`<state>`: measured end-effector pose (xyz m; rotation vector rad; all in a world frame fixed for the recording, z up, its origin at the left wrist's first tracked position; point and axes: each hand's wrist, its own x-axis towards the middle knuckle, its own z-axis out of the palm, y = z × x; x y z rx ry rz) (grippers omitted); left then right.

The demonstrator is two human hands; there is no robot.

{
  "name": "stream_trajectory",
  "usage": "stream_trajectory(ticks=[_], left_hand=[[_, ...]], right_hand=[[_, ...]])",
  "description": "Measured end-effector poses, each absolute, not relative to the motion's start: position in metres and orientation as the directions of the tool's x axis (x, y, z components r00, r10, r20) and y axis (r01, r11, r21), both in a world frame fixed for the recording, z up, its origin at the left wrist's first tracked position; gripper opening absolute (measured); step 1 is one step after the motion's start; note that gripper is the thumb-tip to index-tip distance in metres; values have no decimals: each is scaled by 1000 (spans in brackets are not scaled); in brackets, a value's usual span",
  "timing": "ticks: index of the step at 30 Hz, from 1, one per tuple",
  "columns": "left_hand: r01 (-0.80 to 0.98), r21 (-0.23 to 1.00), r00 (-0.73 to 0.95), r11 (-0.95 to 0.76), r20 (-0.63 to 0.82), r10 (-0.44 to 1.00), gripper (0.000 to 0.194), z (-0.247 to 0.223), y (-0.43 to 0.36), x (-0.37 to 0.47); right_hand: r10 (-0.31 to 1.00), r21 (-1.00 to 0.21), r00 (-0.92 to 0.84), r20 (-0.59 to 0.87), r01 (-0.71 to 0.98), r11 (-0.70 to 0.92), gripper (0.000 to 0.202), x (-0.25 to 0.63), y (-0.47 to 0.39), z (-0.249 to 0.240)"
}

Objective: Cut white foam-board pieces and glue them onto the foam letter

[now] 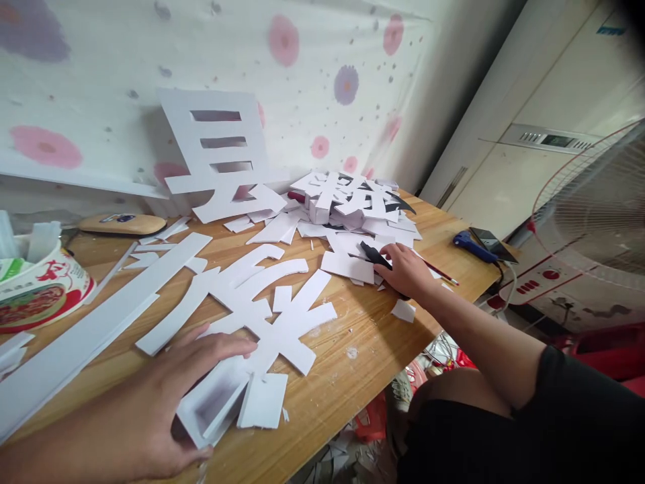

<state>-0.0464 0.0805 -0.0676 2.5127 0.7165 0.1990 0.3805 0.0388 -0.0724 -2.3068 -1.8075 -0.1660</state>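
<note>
My left hand grips a hollow, box-like white foam board piece near the table's front edge, thumb below and fingers over the top. Against that piece lies a cut-out white foam board character with several branching strokes, and a small white rectangle sits beside it. Over on the right, my right hand is closed around a black utility knife, partly hidden by the fingers. Loose white foam board scraps lie next to that hand.
A pile of white cut-outs covers the table's back. One large cut-out character leans on the wall. Long white strips and a paper noodle bowl are at left. A blue glue gun and a fan are at right.
</note>
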Motion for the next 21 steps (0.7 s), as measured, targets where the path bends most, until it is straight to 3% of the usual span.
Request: stream_trajectory(ticks=[6,11,14,18,21], left_hand=[[497,475,836,-726,-37,548,78,-47,80,-39],[500,499,841,-708,-84,535,91,-42,80,-43],[464,535,855,-706,-63,514,88,-38,77,-42],[359,579,842,-732,138,521,62,-33,72,-36],[300,634,671,-713,390,630,27,-28,62,-33]], right_hand=[[984,-40,-7,178,999,15,41,340,56,-74],[986,-49,31,165,999,-23,51,334,65,-78],[973,-75,75,220,995,-59,64,329,53,-68],[955,-150,28,296,988,18,71,302,21,-41],[919,-313,-87,384,925,218,69,270,-8,-25]])
